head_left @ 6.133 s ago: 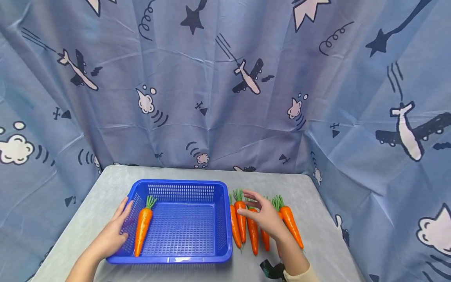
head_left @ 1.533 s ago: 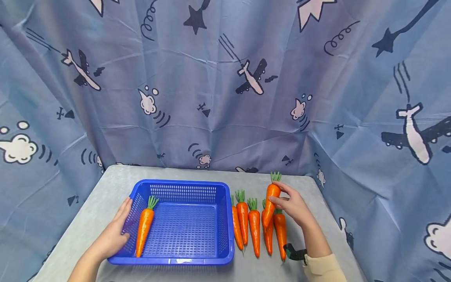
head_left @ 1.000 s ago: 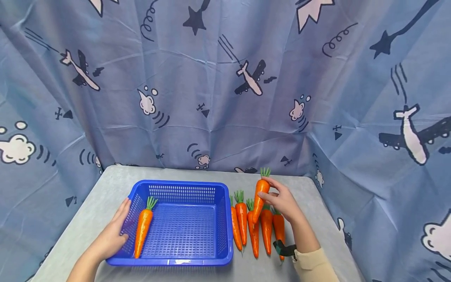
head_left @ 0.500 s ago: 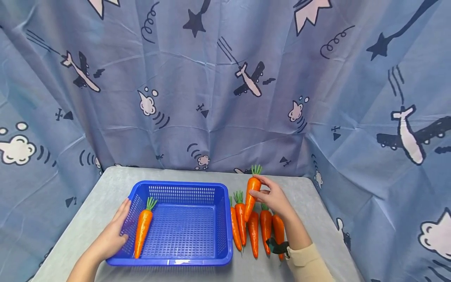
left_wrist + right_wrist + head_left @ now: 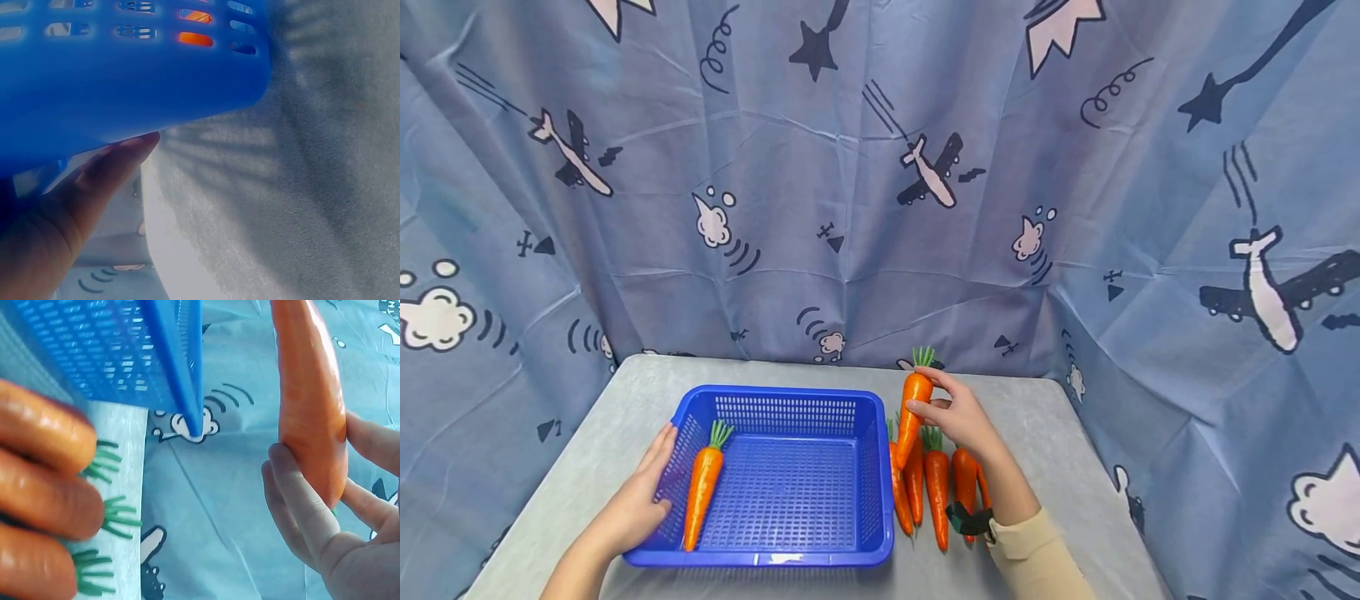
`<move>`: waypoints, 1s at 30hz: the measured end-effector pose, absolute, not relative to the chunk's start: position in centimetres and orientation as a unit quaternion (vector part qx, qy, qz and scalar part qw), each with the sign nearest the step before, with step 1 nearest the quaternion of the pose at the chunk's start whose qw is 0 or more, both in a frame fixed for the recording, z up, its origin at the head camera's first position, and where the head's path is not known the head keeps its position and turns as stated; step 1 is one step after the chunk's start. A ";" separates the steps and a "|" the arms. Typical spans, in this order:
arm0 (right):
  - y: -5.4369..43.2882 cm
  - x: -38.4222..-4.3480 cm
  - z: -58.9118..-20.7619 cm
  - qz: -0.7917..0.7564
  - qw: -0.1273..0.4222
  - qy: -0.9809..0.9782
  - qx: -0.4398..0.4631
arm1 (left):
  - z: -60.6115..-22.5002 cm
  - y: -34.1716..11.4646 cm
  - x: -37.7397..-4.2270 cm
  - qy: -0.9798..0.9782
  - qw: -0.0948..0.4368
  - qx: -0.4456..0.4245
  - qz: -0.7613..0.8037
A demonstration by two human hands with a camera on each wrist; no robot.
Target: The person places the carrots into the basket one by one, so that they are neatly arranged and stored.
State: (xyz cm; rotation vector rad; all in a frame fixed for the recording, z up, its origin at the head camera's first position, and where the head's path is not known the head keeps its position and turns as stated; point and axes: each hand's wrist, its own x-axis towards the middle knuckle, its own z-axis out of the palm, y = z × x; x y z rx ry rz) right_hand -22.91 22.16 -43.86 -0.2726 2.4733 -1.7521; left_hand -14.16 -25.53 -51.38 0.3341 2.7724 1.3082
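Observation:
My right hand (image 5: 958, 414) holds an orange carrot (image 5: 914, 402) with green tops between thumb and fingers. It hangs tilted above the row of carrots, just right of the blue basket (image 5: 781, 558). In the right wrist view the fingers wrap the thick end of this carrot (image 5: 312, 406). My left hand (image 5: 638, 500) rests on the basket's left rim with straight fingers, the thumb apart from them. One finger (image 5: 115, 175) touches the basket edge in the left wrist view. Inside the basket, a carrot (image 5: 703, 492) lies along the left side, tops pointing away.
Several carrots (image 5: 937, 496) lie side by side on the pale table (image 5: 1037, 433), right of the basket. My right forearm and its dark wrist strap (image 5: 968, 520) partly hide the rightmost ones. A blue patterned curtain (image 5: 842, 208) stands behind and on both sides.
Earlier my right hand was over the row holding nothing; then it lifted a carrot from the right end. It has since carried it left toward the basket. The left hand has stayed at the rim.

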 end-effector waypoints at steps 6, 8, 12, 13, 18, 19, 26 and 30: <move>20.8 -23.0 -43.4 -0.575 0.059 0.809 -0.105 | -51.4 -25.3 -14.2 0.901 0.017 0.117 0.417; 20.3 -23.1 -43.1 -0.576 0.063 0.809 -0.101 | -51.2 -25.3 -14.3 0.901 0.020 0.115 0.417; 19.0 -23.4 -42.7 -0.573 0.071 0.810 -0.101 | -50.9 -25.4 -14.5 0.905 0.033 0.104 0.412; 18.7 -23.5 -42.6 -0.573 0.072 0.809 -0.106 | -50.8 -25.5 -14.5 0.906 0.033 0.102 0.409; 17.5 -23.6 -42.7 -0.575 0.078 0.806 -0.114 | -50.6 -25.6 -14.5 0.904 0.024 0.107 0.413; 17.3 -23.6 -42.7 -0.574 0.078 0.807 -0.113 | -50.7 -25.6 -14.5 0.904 0.022 0.110 0.413; 15.6 -23.9 -42.9 -0.576 0.098 0.800 -0.137 | -51.1 -25.6 -14.4 0.908 0.027 0.106 0.404; 14.7 -23.9 -42.5 -0.590 0.113 0.784 -0.154 | -51.3 -25.6 -14.3 0.908 0.028 0.103 0.404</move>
